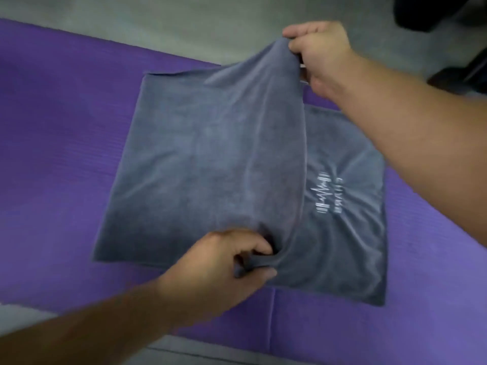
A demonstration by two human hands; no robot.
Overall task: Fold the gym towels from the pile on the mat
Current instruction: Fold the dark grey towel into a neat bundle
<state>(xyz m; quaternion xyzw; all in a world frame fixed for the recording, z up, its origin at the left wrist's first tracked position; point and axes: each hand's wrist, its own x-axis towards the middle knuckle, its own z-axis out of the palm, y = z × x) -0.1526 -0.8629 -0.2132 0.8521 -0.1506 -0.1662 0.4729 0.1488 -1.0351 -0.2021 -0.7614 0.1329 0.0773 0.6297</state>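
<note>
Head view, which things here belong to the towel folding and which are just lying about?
In the job: towel, half folded; mat under it; left hand and right hand, each gripping the towel's lifted edge.
Lying about: dark objects on the floor at top right, too cut off to identify.

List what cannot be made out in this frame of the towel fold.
1. Lettering beside the white logo, head view: too blurred to read.
2. Dark objects, top right: cut off by the frame edge.
3. Left hand fingertips: buried in the grey towel fold it grips.
</note>
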